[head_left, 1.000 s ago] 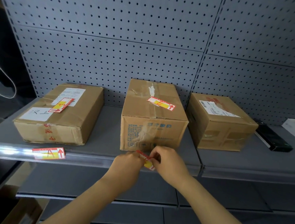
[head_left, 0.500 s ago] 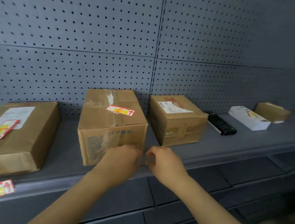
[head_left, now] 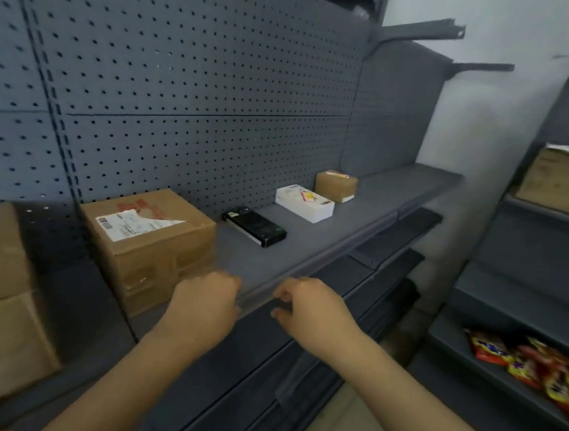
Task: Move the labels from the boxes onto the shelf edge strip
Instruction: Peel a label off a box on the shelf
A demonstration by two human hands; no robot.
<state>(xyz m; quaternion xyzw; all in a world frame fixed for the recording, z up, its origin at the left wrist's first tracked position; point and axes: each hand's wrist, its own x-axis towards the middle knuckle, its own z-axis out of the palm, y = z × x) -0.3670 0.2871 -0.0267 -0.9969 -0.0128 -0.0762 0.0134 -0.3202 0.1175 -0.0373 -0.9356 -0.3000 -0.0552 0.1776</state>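
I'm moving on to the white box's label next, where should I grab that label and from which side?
Pinch an end of the red and yellow label from above. It lies flat on top of the white box, so lift a corner and peel along its length. Which edge is loose is too blurred to tell.

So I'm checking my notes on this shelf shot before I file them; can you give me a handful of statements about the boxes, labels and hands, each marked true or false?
1. Both hands, left hand and right hand, are at the shelf edge strip. True.
2. The black box stands on top of the white box. False: it lies flat on the shelf, apart from the white box.
3. The white box carries a red and yellow label on top. True.
4. The snack packets sit on the same shelf as the boxes. False: they lie on a separate rack to the right.
5. The cardboard box nearest the hands has a white shipping slip on top. True.
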